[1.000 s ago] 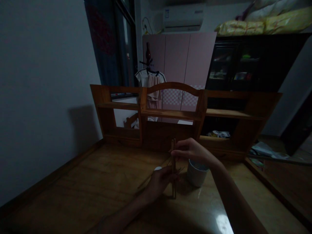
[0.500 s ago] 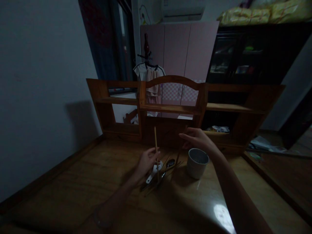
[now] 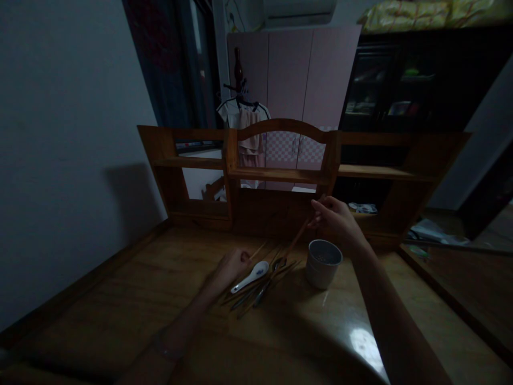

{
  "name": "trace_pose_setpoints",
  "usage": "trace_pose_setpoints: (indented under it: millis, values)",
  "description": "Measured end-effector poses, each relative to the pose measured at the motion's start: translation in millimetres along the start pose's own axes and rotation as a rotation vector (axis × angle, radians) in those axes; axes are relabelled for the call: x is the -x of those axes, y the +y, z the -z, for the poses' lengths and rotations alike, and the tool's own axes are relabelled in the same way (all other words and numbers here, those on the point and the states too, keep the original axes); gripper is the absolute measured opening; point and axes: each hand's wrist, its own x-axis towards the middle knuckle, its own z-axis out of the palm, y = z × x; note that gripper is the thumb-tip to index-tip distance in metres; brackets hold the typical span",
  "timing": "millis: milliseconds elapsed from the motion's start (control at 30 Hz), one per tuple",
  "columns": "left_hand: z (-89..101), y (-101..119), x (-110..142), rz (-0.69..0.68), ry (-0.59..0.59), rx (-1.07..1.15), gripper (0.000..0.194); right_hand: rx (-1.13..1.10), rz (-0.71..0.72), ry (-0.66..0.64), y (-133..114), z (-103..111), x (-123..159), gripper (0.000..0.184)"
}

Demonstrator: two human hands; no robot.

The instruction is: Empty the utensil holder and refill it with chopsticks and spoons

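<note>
My right hand (image 3: 334,216) is closed around the upper end of a reddish-brown chopstick (image 3: 297,237), which slants down left toward the utensil pile. Low over the table, my left hand (image 3: 233,266) has its fingers curled on a pale chopstick (image 3: 258,249), whose far end sticks out to the upper right. Beside that hand lies a white ceramic spoon (image 3: 252,276) with a blue mark in its bowl. Right of it are a dark metal spoon (image 3: 277,264) and several chopsticks (image 3: 245,309) in a loose heap. A grey cylindrical utensil holder (image 3: 320,270) stands upright below my right hand.
A wooden shelf unit (image 3: 280,175) runs along the back of the wooden table (image 3: 160,299). A wall (image 3: 72,160) borders the left side. Behind the shelf stand a pink wardrobe (image 3: 288,80), a dark cabinet (image 3: 404,85) and a rack with hanging clothes (image 3: 248,123).
The chopstick in my left hand has tipped from upright to nearly flat, and that hand has lowered slightly. My right hand has shifted right, its chopstick now more slanted.
</note>
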Motion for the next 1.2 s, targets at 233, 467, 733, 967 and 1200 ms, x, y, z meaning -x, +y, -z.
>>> trace_pose_setpoints:
  millis: [233,467,733,967,1200]
  values:
    - [-7.0,-4.6,6.6,-0.072,-0.014,-0.077,0.019,-0.043,0.182,0.192,-11.7,30.5,-5.9,0.038]
    - [-6.2,-0.8,8.1,-0.088,-0.024,-0.091,0.021,-0.090,0.362,0.376,-19.5,57.3,-8.7,0.020]
    - [-17.3,18.2,11.5,-0.264,0.098,-0.048,0.027,-0.109,0.391,0.421,-26.1,71.3,-5.5,0.017]
    - [-18.7,37.4,23.2,-0.516,-0.061,-0.096,0.028,-0.112,0.426,0.464,-31.4,79.4,-3.3,0.015]
    - [-19.3,29.5,21.0,-0.516,-0.115,-0.139,0.020,-0.133,0.447,0.480,-33.5,82.9,-2.3,0.015]
